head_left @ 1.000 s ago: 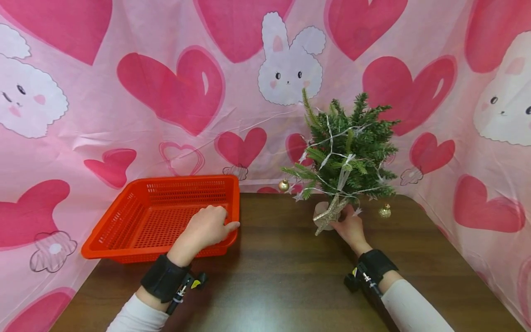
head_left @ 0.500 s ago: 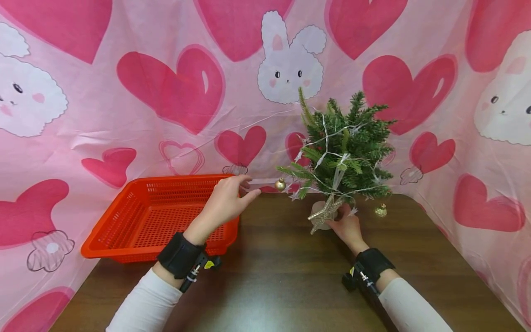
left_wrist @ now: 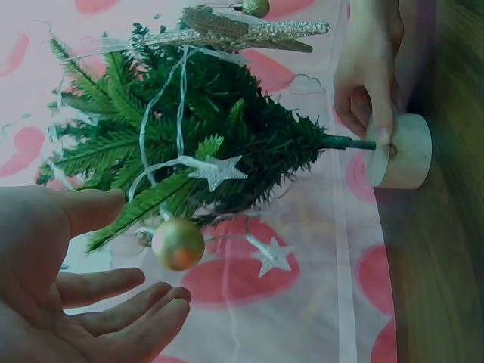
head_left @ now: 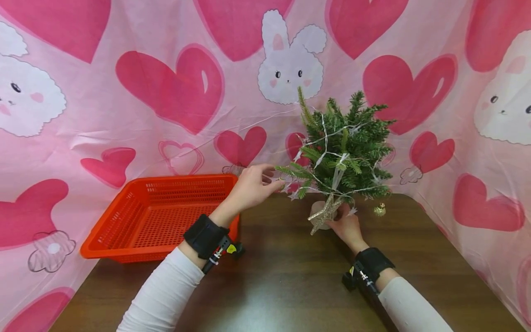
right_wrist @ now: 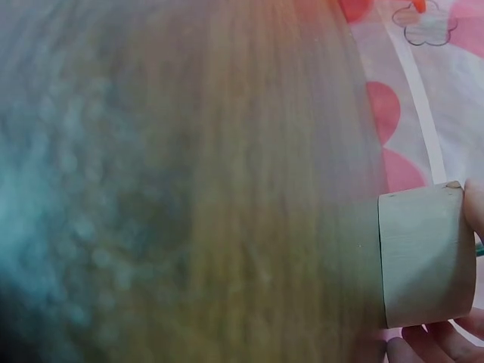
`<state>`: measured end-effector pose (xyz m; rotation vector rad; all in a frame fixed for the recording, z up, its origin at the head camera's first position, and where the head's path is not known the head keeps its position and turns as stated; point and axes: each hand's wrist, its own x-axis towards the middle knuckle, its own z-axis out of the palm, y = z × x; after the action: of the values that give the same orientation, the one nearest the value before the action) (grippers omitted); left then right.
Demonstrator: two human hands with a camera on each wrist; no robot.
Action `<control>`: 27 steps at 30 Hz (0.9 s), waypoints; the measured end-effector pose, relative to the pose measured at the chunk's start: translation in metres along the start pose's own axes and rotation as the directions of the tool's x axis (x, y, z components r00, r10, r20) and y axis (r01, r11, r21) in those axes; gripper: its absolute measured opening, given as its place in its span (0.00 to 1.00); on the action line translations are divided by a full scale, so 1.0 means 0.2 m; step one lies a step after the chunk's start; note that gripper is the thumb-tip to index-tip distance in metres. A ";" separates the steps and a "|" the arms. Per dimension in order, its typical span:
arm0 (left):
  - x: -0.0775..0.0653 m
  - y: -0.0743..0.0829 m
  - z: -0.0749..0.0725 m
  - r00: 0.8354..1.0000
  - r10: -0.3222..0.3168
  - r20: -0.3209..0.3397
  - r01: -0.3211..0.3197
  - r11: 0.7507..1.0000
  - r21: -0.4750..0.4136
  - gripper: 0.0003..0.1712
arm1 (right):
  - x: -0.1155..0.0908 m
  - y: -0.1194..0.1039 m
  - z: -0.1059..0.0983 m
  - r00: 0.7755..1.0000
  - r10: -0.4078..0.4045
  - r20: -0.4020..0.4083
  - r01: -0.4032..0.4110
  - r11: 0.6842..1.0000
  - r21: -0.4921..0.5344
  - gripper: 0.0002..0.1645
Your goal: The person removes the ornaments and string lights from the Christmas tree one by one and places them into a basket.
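Christmas tree (head_left: 352, 152): located right of centre in the head view, upright, its pale round base (left_wrist: 408, 155) set on the wood-grain table (head_left: 282, 295). Light string (head_left: 325, 133): wound around the branches, carrying small white star shapes.

Gold ball (left_wrist: 178, 244): hangs from a branch at the tree's left side. In the head view it is now almost fully covered by the left hand (head_left: 253, 186); the left wrist view shows it clearly, left of centre.

Change of state: one second ago the left hand was over the right end of the red basket (head_left: 137, 253); half a second ago it was above that end, with the gold ball in plain sight beyond its fingertips. It has now advanced to the outermost left branches. Tree and right hand (head_left: 348, 226) have kept practically the same place.

Grip, left: thumb and fingers spread, gold ball between their lines; contact cannot be confirmed. Grip, right: thumb and fingers holding the base, seen at the right edge of the right wrist view.

Significance: the left hand appears positioned for work on the gold ball, while the right steadies the tree. No ornament is yet held.

Surroundings: a glitter star (head_left: 327, 213) hangs in front of the base; a second gold ball (head_left: 379, 210) hangs at the lower right of the tree. A pink backdrop (head_left: 240, 106) fills the upper frame.
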<state>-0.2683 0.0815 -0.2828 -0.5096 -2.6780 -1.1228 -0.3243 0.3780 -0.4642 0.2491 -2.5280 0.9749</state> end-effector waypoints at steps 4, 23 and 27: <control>0.02 0.01 0.03 1.000 -0.005 0.004 0.005 0.999 0.033 0.25 | 0.00 0.01 0.00 1.000 -0.013 0.008 0.014 1.000 -0.016 0.30; 0.01 0.00 0.09 0.997 -0.020 -0.072 0.021 0.999 0.024 0.20 | 0.05 0.03 -0.05 0.990 -0.102 0.099 0.100 0.995 0.018 0.26; 0.01 -0.01 0.10 0.997 -0.011 -0.073 0.011 1.000 0.007 0.20 | 0.05 0.04 -0.05 0.984 -0.128 0.126 0.124 0.992 0.038 0.31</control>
<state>-0.2712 0.0949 -0.2965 -0.4442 -2.6243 -1.1124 -0.3321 0.3901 -0.4581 0.4889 -2.5771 0.9762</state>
